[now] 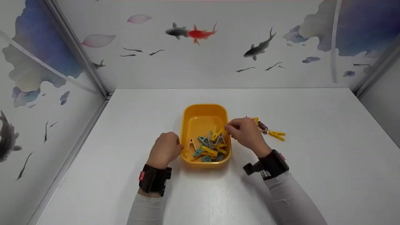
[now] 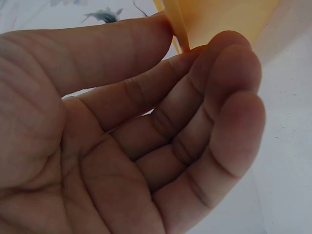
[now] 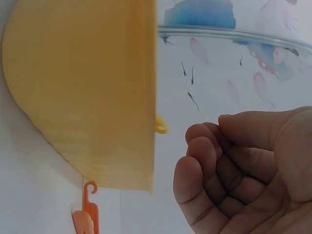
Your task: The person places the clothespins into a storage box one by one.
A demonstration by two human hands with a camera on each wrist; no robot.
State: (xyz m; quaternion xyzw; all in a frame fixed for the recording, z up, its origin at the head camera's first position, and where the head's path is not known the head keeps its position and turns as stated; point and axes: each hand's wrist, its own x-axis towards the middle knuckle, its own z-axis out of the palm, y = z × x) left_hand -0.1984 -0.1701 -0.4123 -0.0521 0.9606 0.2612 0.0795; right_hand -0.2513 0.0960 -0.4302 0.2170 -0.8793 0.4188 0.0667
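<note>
A yellow plastic bin (image 1: 204, 109) holds several teal, grey and yellow clothespins (image 1: 209, 151) heaped toward its near end. At its left side my left hand (image 1: 165, 150) pinches the rim (image 2: 176, 22) between thumb and index finger, the other fingers curled loosely below. My right hand (image 1: 245, 132) hovers beside the right rim, fingers loosely bent and thumb close to the index fingertip. The right wrist view shows nothing between those fingers (image 3: 188, 178). There, a yellow clothespin tip (image 3: 161, 126) pokes past the bin's edge.
Right of the bin, partly behind my right hand, lie loose clothespins, including a yellow one (image 1: 277, 135) and a dark maroon one (image 1: 262, 125). An orange clothespin (image 3: 91, 209) shows below the bin in the right wrist view. White panels (image 1: 218, 68) printed with fish border the table.
</note>
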